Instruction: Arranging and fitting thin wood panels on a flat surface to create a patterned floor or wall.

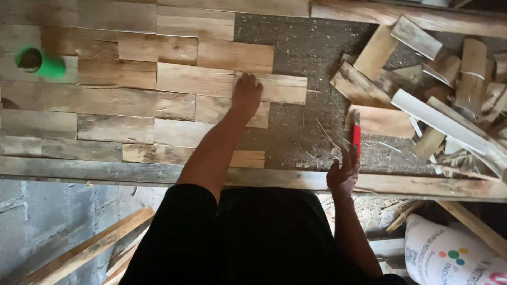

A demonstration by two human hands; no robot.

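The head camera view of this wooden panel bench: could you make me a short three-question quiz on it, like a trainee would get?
1. True or false: the left hand rests flat on the panel of rectangular, brown and grey wooden pieces.
2. Which thing lies nearest the right hand? A) the bright green plastic cylinder B) the small red flat tool C) the white printed sack
3. Fill in: the loose pile of rough wooden offcuts lies to the ____ of the panel in the picture.

Key: 1 true; 2 B; 3 right.
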